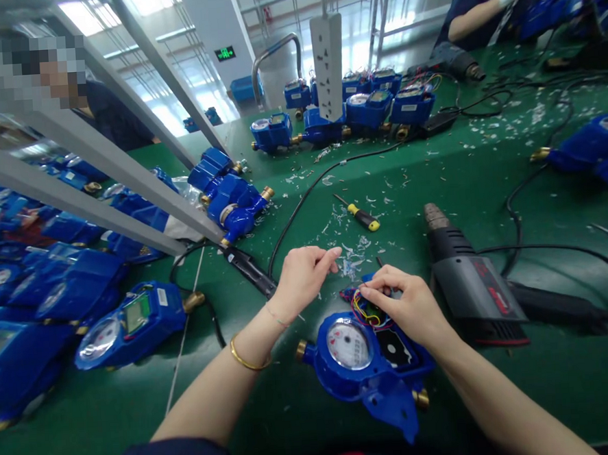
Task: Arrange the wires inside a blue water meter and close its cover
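Observation:
In front of me lies a blue water meter [344, 383], its round dial face up and its blue lid [392, 404] swung open towards me. Thin red, yellow and blue wires [365, 313] come out of its open housing. My right hand [409, 303] is over that housing, thumb and fingers pinched on the wires. My left hand [304, 279] hovers to the left, above the bench, thumb against curled fingers; what it holds, if anything, is hidden. A yellow-and-black screwdriver [362, 217] lies beyond both hands among plastic scraps [352, 262].
A heat gun [472, 279] rests at right with its cord. Several blue meters stand at left and at the back. Another meter [129, 324] with a display lies at left. A hanging power strip [328, 68] and grey posts [109, 157] rise over the green bench [275, 421]. Co-workers are beyond.

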Available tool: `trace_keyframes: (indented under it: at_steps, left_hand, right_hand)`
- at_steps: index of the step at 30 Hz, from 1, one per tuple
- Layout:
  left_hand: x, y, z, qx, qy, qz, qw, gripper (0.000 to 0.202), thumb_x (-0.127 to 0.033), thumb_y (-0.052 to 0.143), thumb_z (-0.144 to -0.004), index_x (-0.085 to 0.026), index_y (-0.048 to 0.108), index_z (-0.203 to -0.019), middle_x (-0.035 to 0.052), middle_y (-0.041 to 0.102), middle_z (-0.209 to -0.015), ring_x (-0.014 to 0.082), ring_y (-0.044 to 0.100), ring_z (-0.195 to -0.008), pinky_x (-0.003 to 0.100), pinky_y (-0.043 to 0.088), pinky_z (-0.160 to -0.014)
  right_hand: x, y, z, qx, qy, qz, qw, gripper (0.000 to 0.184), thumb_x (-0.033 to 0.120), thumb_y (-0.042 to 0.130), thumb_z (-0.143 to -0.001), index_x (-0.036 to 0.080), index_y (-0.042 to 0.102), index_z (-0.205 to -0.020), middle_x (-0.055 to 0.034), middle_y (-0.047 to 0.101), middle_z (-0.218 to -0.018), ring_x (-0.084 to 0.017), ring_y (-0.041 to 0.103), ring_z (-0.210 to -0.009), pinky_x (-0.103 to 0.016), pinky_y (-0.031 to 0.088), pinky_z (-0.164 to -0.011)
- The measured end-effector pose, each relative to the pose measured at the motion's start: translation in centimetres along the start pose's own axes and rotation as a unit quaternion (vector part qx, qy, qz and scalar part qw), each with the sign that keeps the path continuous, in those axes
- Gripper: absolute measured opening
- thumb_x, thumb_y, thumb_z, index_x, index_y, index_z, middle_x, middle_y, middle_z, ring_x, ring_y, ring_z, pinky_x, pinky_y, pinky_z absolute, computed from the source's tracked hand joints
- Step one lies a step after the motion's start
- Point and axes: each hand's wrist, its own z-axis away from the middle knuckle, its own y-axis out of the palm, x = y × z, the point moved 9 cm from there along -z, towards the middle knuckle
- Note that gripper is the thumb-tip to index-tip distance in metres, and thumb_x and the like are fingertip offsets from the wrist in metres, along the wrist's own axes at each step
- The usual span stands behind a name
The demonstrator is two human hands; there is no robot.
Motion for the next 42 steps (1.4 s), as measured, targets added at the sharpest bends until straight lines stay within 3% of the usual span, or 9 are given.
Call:
trace_keyframes:
  at_steps: [3,5,10,13,17,24,30,35,42]
  left_hand:
    - [-1.5,-1.1,0.7,-0.023,0.052,-0.067,0.996,0.019,-0.024,0.058,-0.090,-0.017,0.075,-0.088,0.0032,0.069,-0.078,0.0143,0.057,-0.069,0.027,0.041,-0.068]
    - [-2.5,0.0,1.1,0.038,0.084,-0.028,0.995,0.016,-0.023,0.063,-0.087,-0.019,0.074,-0.098,0.0010,0.069,-0.081,0.0123,0.056,-0.067,0.024,0.041,-0.065]
    - [-2.3,3.5,1.6,0.142,0.043,0.103,0.984,0.013,-0.027,0.072,-0.079,-0.016,0.072,-0.072,-0.0028,0.062,-0.061,0.0096,0.050,-0.057,0.022,0.039,-0.057]
    - [-0.5,4.2,1.3,0.091,-0.036,0.225,0.970,0.018,-0.031,0.073,-0.075,-0.014,0.070,-0.070,-0.0002,0.065,-0.062,0.0110,0.054,-0.058,0.022,0.043,-0.057]
    - [1.4,1.5,0.4,-0.042,-0.063,0.252,0.965,0.022,-0.033,0.065,-0.082,-0.013,0.068,-0.074,0.0031,0.068,-0.069,0.0113,0.057,-0.062,0.023,0.047,-0.061]
    - [1.0,-1.2,0.9,-0.050,-0.038,0.116,0.991,0.022,-0.023,0.056,-0.090,-0.016,0.075,-0.098,0.0041,0.074,-0.080,0.0151,0.062,-0.068,0.028,0.048,-0.070]
    - [-0.3,3.5,2.5,0.119,-0.055,0.201,0.971,0.018,-0.032,0.070,-0.080,-0.014,0.074,-0.082,0.0012,0.071,-0.070,0.0119,0.058,-0.060,0.023,0.043,-0.058]
    - [-0.4,4.7,2.6,0.138,-0.080,0.336,0.928,0.014,-0.026,0.067,-0.079,-0.013,0.065,-0.075,0.0007,0.066,-0.064,0.0084,0.054,-0.054,0.020,0.043,-0.055]
    - [0.7,5.6,2.6,0.110,-0.129,0.306,0.937,0.020,-0.029,0.049,-0.090,-0.019,0.051,-0.073,-0.0082,0.050,-0.043,0.0053,0.034,-0.034,0.017,0.025,-0.040]
  right_hand:
    - [0.0,0.0,0.0,-0.001,0.002,0.002,1.000,0.024,0.040,0.066,-0.082,0.020,0.073,-0.071,-0.0043,0.062,-0.075,-0.017,0.055,-0.071,-0.030,0.042,-0.065]
    - [0.2,0.0,0.0,0.002,-0.002,0.005,1.000,0.024,0.040,0.065,-0.083,0.021,0.073,-0.072,-0.0041,0.062,-0.075,-0.017,0.055,-0.072,-0.031,0.042,-0.065]
    - [0.8,-0.1,0.1,-0.001,-0.021,0.016,1.000,0.027,0.039,0.063,-0.086,0.019,0.069,-0.070,-0.0040,0.060,-0.074,-0.017,0.055,-0.072,-0.031,0.042,-0.066]
    - [1.1,-0.2,0.1,-0.011,-0.034,0.024,0.999,0.028,0.035,0.061,-0.087,0.019,0.061,-0.064,-0.0030,0.056,-0.071,-0.016,0.052,-0.071,-0.032,0.040,-0.067]
    - [0.8,-0.2,0.3,-0.015,-0.033,0.027,0.999,0.028,0.033,0.061,-0.086,0.019,0.059,-0.062,-0.0020,0.056,-0.070,-0.016,0.051,-0.069,-0.031,0.039,-0.066]
    - [0.3,-0.3,0.6,-0.018,-0.019,0.032,0.999,0.025,0.035,0.060,-0.088,0.019,0.069,-0.070,-0.0025,0.059,-0.073,-0.016,0.052,-0.070,-0.030,0.039,-0.066]
    - [0.6,-0.3,0.8,-0.010,-0.024,0.032,0.999,0.026,0.036,0.057,-0.090,0.020,0.069,-0.073,-0.0030,0.060,-0.076,-0.016,0.055,-0.074,-0.030,0.040,-0.070]
    - [0.8,-0.5,0.6,-0.020,-0.024,0.032,0.999,0.021,0.034,0.059,-0.087,0.020,0.069,-0.076,-0.0013,0.059,-0.073,-0.015,0.051,-0.069,-0.029,0.038,-0.066]
    - [0.7,-0.4,0.5,-0.021,-0.010,0.028,0.999,0.021,0.033,0.058,-0.087,0.019,0.064,-0.073,0.0009,0.060,-0.070,-0.014,0.050,-0.068,-0.027,0.039,-0.067]
